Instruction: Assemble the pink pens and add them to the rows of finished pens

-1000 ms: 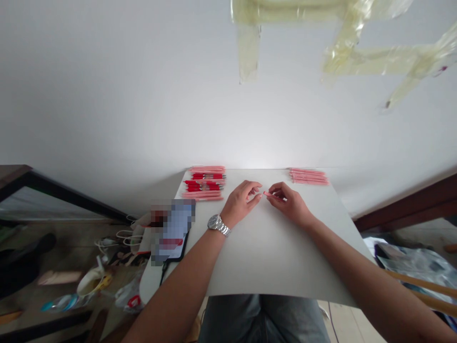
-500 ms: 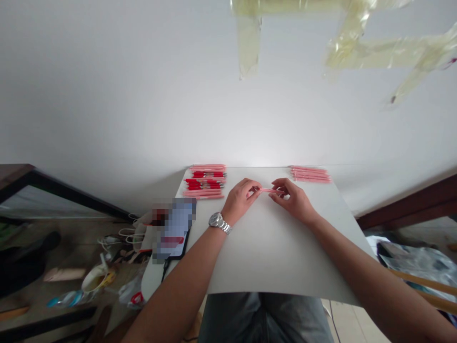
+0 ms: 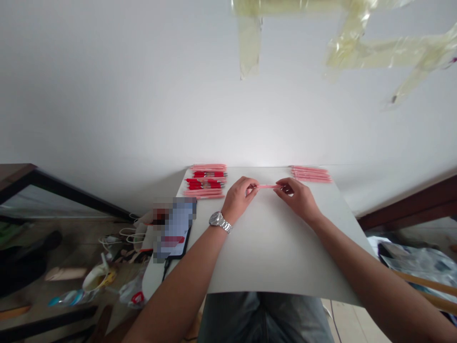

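A slim pink pen [image 3: 267,186] is stretched level between my two hands above the white table [image 3: 274,243]. My left hand [image 3: 243,194] pinches its left end between thumb and fingers; a metal watch is on that wrist. At the right end, my right hand [image 3: 297,195] closes thumb and fingertips on the pen. Pink pens [image 3: 311,174] lie in a row at the table's back right. To the left of my hands, more pink pens [image 3: 204,194] and several red pens [image 3: 207,184] lie stacked in rows.
A phone [image 3: 174,228] with a blurred screen and a cable lies on the table's left side. Behind the table rises a white wall [image 3: 143,95] with yellowed tape [image 3: 249,47]. On the floor at left are a bottle [image 3: 69,298] and a cup [image 3: 95,277].
The right hand's fingers have closed on the pen's right end. The pen has risen slightly in view and now lies level, more of it showing between the hands.
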### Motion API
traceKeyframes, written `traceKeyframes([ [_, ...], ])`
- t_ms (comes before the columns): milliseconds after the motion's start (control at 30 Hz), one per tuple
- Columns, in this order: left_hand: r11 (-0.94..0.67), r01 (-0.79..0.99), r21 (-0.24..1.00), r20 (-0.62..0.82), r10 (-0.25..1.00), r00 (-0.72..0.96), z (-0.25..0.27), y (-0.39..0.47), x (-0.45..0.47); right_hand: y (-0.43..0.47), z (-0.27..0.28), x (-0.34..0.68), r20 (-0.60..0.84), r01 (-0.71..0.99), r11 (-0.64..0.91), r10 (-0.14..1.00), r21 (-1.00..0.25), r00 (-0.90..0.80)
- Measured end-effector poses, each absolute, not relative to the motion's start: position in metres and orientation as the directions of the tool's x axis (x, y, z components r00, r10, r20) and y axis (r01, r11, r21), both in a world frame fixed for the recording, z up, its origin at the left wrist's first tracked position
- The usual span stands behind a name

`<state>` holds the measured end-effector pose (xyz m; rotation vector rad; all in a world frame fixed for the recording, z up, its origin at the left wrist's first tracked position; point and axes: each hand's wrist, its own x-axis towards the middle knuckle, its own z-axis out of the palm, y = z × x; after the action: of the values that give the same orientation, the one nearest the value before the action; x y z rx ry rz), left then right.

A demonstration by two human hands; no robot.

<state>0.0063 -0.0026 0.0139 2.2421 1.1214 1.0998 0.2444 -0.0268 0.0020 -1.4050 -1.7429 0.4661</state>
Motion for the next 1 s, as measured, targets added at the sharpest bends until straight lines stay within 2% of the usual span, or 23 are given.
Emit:
traceKeyframes([
  [300, -0.585, 0.581, 0.566, 0.458, 0.809, 0.369, 0.007, 0.001, 0.005, -0.024, -0.003, 0.244, 0.273, 0.465, 0.199, 0.957, -0.863, 0.097],
  [467, -0.565, 0.618, 0.547, 0.449, 0.821, 0.353, 0.004, 0.003, 0.004, -0.022, -0.006, 0.244, 0.228, 0.45, 0.162, 0.969, -0.878, 0.095],
  [1000, -0.561, 0.651, 0.511, 0.429, 0.823, 0.372, -0.001, 0.005, 0.004, -0.022, -0.007, 0.245, 0.232, 0.456, 0.168, 0.969, -0.874, 0.087],
])
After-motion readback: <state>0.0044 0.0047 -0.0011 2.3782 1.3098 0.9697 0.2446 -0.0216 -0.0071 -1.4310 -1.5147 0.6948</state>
